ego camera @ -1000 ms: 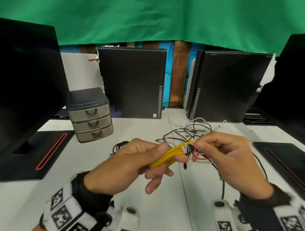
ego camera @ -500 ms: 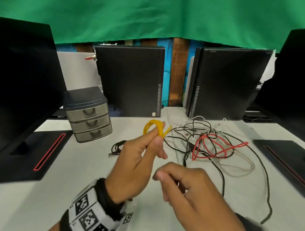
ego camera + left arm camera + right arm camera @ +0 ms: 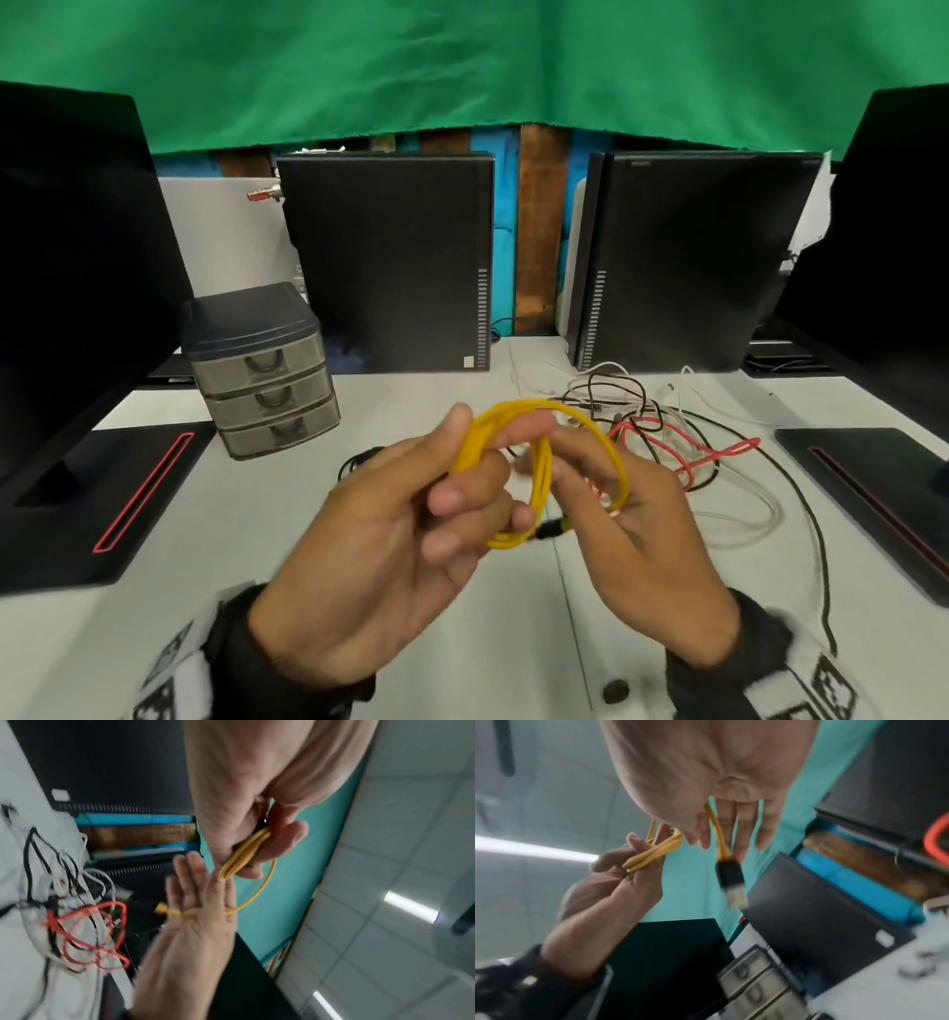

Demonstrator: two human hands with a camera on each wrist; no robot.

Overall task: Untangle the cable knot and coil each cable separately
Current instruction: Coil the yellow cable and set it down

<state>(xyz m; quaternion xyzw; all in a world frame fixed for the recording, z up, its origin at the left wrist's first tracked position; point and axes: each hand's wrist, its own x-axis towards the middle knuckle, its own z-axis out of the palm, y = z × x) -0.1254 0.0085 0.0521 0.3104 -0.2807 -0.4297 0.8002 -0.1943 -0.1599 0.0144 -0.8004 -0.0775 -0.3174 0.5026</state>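
Note:
A yellow cable (image 3: 539, 462), wound into a small coil, is held up over the white table (image 3: 257, 545) by both hands. My left hand (image 3: 457, 457) pinches the bundled loops between thumb and fingers, seen close in the left wrist view (image 3: 241, 854). My right hand (image 3: 580, 478) has straight fingers, and one yellow loop runs between them. The cable's black plug (image 3: 731, 880) hangs below those fingers. The tangle of red (image 3: 683, 452), black and white cables lies on the table behind my right hand.
A grey three-drawer box (image 3: 262, 370) stands at the back left. Two black computer towers (image 3: 390, 262) (image 3: 703, 262) line the back. Monitor bases sit at the left (image 3: 102, 509) and right (image 3: 873, 488) edges. A small black coiled cable (image 3: 359, 457) lies left of my hands.
Half a second ago my left hand held the yellow coil up alone and my right hand was low. The right hand has risen to the coil and taken a loop between its fingers.

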